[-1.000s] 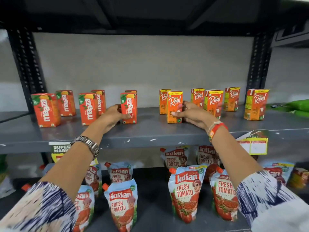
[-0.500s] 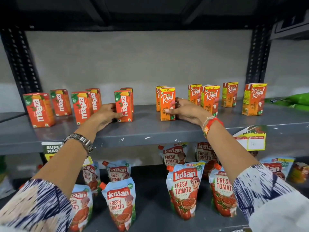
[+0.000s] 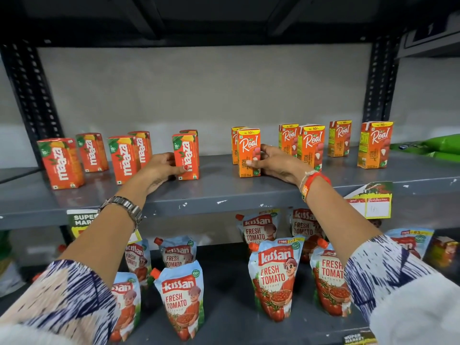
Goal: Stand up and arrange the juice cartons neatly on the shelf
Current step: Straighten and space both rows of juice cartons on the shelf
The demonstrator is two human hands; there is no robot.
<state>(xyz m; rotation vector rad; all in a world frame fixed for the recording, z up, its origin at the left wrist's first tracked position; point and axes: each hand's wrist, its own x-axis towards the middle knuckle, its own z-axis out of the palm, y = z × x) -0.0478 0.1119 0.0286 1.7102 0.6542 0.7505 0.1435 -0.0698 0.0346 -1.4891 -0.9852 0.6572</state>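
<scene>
Here both hands are up on the grey shelf (image 3: 224, 192), each closed around one upright juice carton. The left hand (image 3: 159, 170) wraps the front Maaza carton (image 3: 186, 156) from its left side, thumb across the lower front face, fingers hidden behind. Touching the back of that carton stands a second Maaza carton (image 3: 190, 133), mostly hidden. Out to the left of this grip, four more Maaza cartons stand apart in a loose, staggered line: one pair (image 3: 130, 153) just beside the hand's knuckles, then one further back (image 3: 92, 151), and the outermost (image 3: 61, 163) nearest the shelf edge, slightly turned.

The right hand (image 3: 276, 163) clasps the front Real carton (image 3: 249, 151) from its right side, thumb on the front face, fingers curled round the side. Directly behind that carton another Real carton (image 3: 234, 143) peeks out on the left. To the right of this grip, behind the knuckles, two Real cartons (image 3: 302, 145) stand close together; beyond them one (image 3: 339, 138) sits further back, and the last (image 3: 375, 144) stands well apart near the upright post.

Between the two held cartons lies a bare stretch of shelf. Below the wrists, on the lower shelf, Kissan ketchup pouches (image 3: 273, 277) stand in rows.
</scene>
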